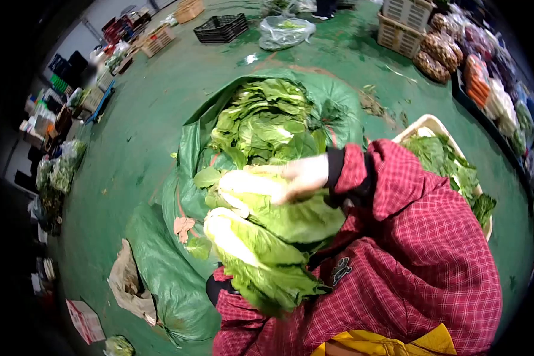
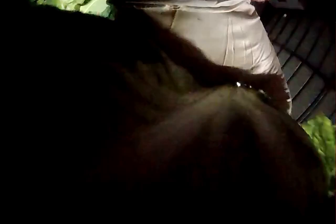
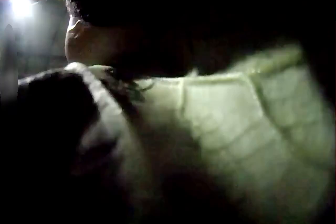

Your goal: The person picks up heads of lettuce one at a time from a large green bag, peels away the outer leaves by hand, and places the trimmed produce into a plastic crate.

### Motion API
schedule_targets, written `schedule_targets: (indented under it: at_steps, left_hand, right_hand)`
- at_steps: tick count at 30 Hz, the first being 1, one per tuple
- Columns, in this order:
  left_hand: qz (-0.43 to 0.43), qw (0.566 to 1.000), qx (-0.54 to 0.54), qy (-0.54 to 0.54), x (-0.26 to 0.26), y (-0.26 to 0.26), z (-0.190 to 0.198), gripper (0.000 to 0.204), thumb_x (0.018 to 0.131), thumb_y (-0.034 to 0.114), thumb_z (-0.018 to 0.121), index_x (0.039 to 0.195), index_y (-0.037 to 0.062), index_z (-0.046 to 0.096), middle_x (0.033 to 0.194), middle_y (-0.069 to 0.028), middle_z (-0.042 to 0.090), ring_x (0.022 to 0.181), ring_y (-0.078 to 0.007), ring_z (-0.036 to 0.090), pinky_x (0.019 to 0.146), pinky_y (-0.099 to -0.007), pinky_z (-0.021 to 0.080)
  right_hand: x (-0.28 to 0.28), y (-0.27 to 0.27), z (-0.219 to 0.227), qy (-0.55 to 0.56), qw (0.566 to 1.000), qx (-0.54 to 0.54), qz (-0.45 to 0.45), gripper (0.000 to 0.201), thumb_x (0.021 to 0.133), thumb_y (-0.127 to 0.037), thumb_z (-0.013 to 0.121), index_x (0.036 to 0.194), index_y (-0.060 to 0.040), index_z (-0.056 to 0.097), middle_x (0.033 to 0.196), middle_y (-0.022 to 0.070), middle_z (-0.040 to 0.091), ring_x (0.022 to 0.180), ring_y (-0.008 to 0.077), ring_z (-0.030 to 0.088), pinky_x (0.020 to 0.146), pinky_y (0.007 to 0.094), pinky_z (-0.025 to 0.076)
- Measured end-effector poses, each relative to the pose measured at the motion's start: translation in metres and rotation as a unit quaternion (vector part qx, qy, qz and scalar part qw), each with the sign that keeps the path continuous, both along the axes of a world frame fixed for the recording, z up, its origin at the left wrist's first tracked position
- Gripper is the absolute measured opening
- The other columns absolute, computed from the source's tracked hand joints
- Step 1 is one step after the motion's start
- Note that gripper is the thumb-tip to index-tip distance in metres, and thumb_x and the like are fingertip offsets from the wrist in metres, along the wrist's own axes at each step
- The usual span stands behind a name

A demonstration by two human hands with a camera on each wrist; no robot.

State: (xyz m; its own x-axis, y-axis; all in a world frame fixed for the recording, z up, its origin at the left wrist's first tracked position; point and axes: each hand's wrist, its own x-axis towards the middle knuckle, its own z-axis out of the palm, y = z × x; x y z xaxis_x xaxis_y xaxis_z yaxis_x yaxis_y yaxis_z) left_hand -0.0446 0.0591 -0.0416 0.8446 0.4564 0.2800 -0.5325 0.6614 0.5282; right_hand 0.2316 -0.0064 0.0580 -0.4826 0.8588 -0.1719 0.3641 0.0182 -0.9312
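Observation:
Two heads of leafy greens with pale stalks lie side by side over the person's lap, the upper one [image 1: 296, 216] against the lower one [image 1: 249, 246]. The right hand [image 1: 302, 178] rests on the upper head with its fingers extended toward the white stalk. Beneath the lower head the left hand is hidden in the head view; only its dark cuff [image 1: 218, 289] shows. The left wrist view shows a dark part of the left hand [image 2: 220, 124], its fingers unclear. Pale veined leaf [image 3: 262, 113] fills much of the right wrist view.
Beyond the hands, an open green sack [image 1: 190, 139] holds stacked greens [image 1: 264, 118]. A cream crate [image 1: 436, 123] of greens stands at the right. Another green sack [image 1: 175, 279] lies at lower left. Farther off are a black crate [image 1: 219, 28] and a clear bag [image 1: 285, 37].

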Motion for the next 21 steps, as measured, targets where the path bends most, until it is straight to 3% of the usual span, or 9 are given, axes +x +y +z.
schedule_targets:
  at_steps: [6, 8, 9, 11, 12, 13, 16, 19, 21]
  left_hand:
    - [-0.046, 0.995, -0.084, 0.026, 0.041, -0.024, 0.02, 0.071, 0.062, 0.027, 0.075, 0.124, -0.0002, 0.054, 0.129, -0.0209, 0.058, 0.118, -0.0384, 0.057, 0.102, -0.0472, 0.046]
    - [-0.054, 0.993, -0.096, 0.039, 0.054, -0.031, 0.026, 0.071, 0.063, 0.028, 0.074, 0.125, -0.0001, 0.053, 0.13, -0.0211, 0.057, 0.118, -0.039, 0.057, 0.102, -0.0479, 0.047]
    - [-0.057, 0.992, -0.103, 0.042, 0.059, -0.033, 0.028, 0.071, 0.064, 0.029, 0.073, 0.125, -0.0001, 0.053, 0.131, -0.0212, 0.057, 0.118, -0.0393, 0.057, 0.102, -0.0482, 0.047]
    - [-0.061, 0.991, -0.105, 0.049, 0.069, -0.036, 0.034, 0.07, 0.065, 0.031, 0.072, 0.126, 0.0, 0.053, 0.131, -0.0214, 0.056, 0.119, -0.0399, 0.056, 0.101, -0.0488, 0.047]
    - [-0.062, 0.991, -0.103, 0.052, 0.072, -0.039, 0.035, 0.07, 0.066, 0.032, 0.071, 0.126, 0.0001, 0.052, 0.132, -0.0215, 0.056, 0.119, -0.0402, 0.056, 0.101, -0.0491, 0.047]
    - [-0.065, 0.991, -0.102, 0.056, 0.076, -0.04, 0.037, 0.07, 0.067, 0.033, 0.07, 0.126, 0.0002, 0.052, 0.132, -0.0216, 0.055, 0.119, -0.0406, 0.056, 0.101, -0.0495, 0.047]
    - [-0.065, 0.991, -0.098, 0.07, 0.08, -0.047, 0.042, 0.07, 0.068, 0.035, 0.068, 0.127, 0.0003, 0.051, 0.133, -0.0219, 0.054, 0.12, -0.0415, 0.055, 0.1, -0.0504, 0.048]
    - [-0.064, 0.99, -0.1, 0.079, 0.086, -0.053, 0.044, 0.07, 0.07, 0.038, 0.066, 0.128, 0.0005, 0.05, 0.134, -0.0222, 0.053, 0.12, -0.0424, 0.054, 0.099, -0.0513, 0.048]
    - [-0.062, 0.99, -0.098, 0.083, 0.089, -0.055, 0.045, 0.071, 0.072, 0.04, 0.065, 0.129, 0.0006, 0.05, 0.135, -0.0224, 0.053, 0.121, -0.0431, 0.054, 0.099, -0.052, 0.048]
  right_hand:
    - [0.006, -0.04, 0.002, 0.117, 0.958, -0.184, -0.186, 0.078, 0.096, -0.054, 0.051, 0.155, -0.0091, 0.027, 0.152, 0.0173, 0.041, 0.128, 0.024, 0.051, 0.106, 0.0383, 0.042]
    - [0.045, -0.048, 0.039, 0.114, 0.946, -0.21, -0.217, 0.065, 0.1, -0.05, 0.046, 0.154, -0.0151, 0.033, 0.151, 0.0167, 0.042, 0.105, 0.0241, 0.067, 0.088, 0.0366, 0.055]
    - [0.082, -0.055, 0.013, 0.182, 0.957, -0.073, -0.213, 0.072, 0.098, -0.043, 0.054, 0.157, -0.0146, 0.024, 0.147, 0.0177, 0.046, 0.081, 0.0222, 0.072, 0.074, 0.032, 0.058]
    - [0.107, -0.068, 0.031, -0.212, 0.939, 0.149, -0.227, 0.104, 0.08, -0.023, 0.075, 0.157, -0.0051, 0.008, 0.154, 0.0216, 0.035, 0.119, 0.0342, 0.057, 0.099, 0.0404, 0.049]
    - [0.109, -0.07, 0.031, -0.408, 0.839, 0.307, -0.187, 0.114, 0.073, -0.017, 0.08, 0.157, -0.0026, 0.004, 0.156, 0.0227, 0.029, 0.131, 0.0375, 0.048, 0.107, 0.0422, 0.043]
    - [0.11, -0.071, 0.029, -0.331, 0.886, 0.266, -0.187, 0.127, 0.06, -0.017, 0.086, 0.155, 0.0021, 0.005, 0.158, 0.0272, 0.02, 0.145, 0.0395, 0.026, 0.118, 0.0436, 0.027]
    - [0.109, -0.048, 0.016, -0.284, 0.814, 0.5, -0.078, 0.11, 0.075, -0.027, 0.075, 0.157, -0.0015, 0.007, 0.161, 0.0215, 0.018, 0.146, 0.0366, 0.027, 0.119, 0.0411, 0.026]
    - [0.086, -0.061, 0.054, -0.252, 0.86, 0.441, -0.046, 0.11, 0.076, -0.045, 0.067, 0.157, 0.0007, 0.008, 0.162, 0.0204, 0.018, 0.147, 0.0372, 0.025, 0.119, 0.0455, 0.022]
    - [0.095, -0.047, 0.03, -0.317, 0.807, 0.498, -0.029, 0.097, 0.085, -0.043, 0.058, 0.155, 0.0042, 0.012, 0.162, 0.02, 0.018, 0.148, 0.0352, 0.024, 0.121, 0.0438, 0.019]
